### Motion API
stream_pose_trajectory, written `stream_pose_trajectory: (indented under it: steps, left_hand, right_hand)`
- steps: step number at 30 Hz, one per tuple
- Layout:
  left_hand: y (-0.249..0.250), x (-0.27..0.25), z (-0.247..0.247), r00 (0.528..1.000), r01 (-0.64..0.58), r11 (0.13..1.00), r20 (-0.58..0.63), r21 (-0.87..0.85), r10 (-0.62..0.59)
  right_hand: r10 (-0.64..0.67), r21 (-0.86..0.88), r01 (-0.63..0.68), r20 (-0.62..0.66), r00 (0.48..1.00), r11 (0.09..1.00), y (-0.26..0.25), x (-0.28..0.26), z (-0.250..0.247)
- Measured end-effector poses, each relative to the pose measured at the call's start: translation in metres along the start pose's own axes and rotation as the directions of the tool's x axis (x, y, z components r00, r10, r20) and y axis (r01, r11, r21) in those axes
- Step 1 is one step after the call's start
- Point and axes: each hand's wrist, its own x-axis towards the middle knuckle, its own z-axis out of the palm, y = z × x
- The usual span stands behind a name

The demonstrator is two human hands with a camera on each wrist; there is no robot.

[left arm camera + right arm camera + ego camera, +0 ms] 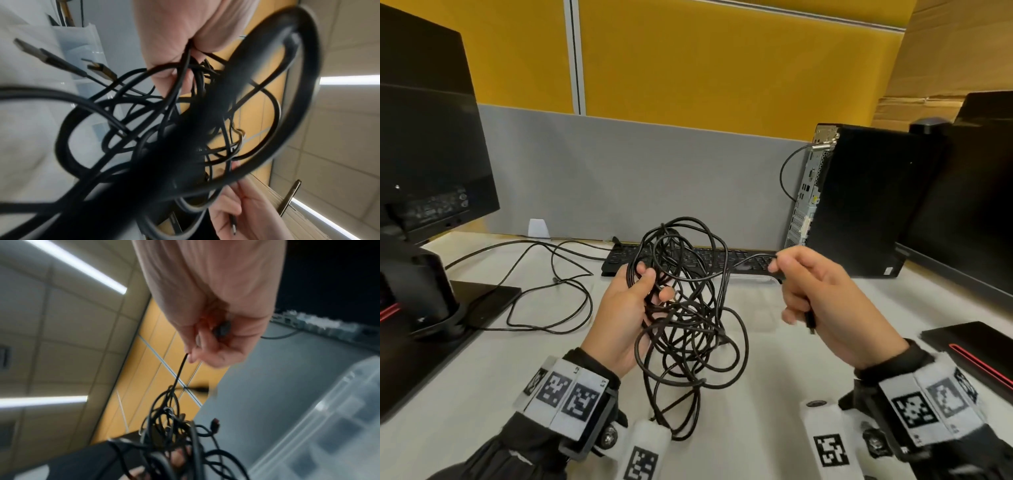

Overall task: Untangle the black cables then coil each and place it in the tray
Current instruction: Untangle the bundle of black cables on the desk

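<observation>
While the left hand (625, 308) curls its fingers around the tangled black cables (685, 329) held above the desk (482, 370), the right hand (825, 305) pinches one strand, its plug end poking from the fist

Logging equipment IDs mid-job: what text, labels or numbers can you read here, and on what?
"L1": small faint print at the edge of the left wristband.
Rear label on the left monitor: too blurred to read.
Sticker on the computer tower: too small.
Keyboard keys: unreadable.
Wristband squares: coded patterns, no words.
</observation>
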Motion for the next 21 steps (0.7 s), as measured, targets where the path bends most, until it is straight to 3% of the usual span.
stream_pose_trajectory:
  steps: [6, 13, 17, 21]
  left_hand:
    - [-0.004, -0.001, 0.004, 0.996, -0.035, 0.999, -0.083, 0.021, 0.037]
    - [-0.002, -0.002, 0.005, 0.998, -0.046, 0.999, -0.049, 0.003, 0.047]
    - [-0.001, -0.005, 0.006, 0.999, -0.041, 0.999, -0.019, -0.024, 0.041]
    - [0.000, -0.008, 0.008, 1.000, -0.019, 0.998, 0.006, -0.056, 0.019]
  right_hand:
    - [0.018, -0.320, 0.068, 0.260, 0.965, 0.945, 0.009, -0.014, 0.021]
    - [-0.042, -0.387, 0.170, 0.317, 0.948, 0.906, 0.008, -0.016, 0.036]
    - [-0.082, -0.367, 0.182, 0.273, 0.959, 0.912, -0.007, -0.013, 0.025]
    - [-0.275, -0.431, 0.277, 0.068, 0.959, 0.859, -0.017, -0.003, 0.023]
